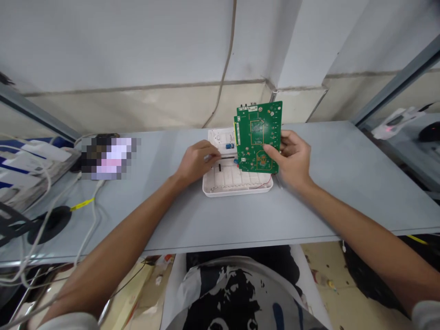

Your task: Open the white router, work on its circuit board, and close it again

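The right hand (293, 158) grips a green circuit board (257, 136) upright above an open white plastic casing (237, 188). Over the casing, the left hand (196, 161) may be pinching a thin black strip (225, 157), though the grip is unclear.

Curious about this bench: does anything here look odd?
The green circuit board is out of the white casing, held up in the right hand. Left on the table, a patch is pixelated, hiding whatever lies there.

Bare forearms (120, 243) angled inward; left hand (197, 161) low, fingers (206, 151) curled; right hand (290, 158) higher, thumb (271, 149) spread from fingers.
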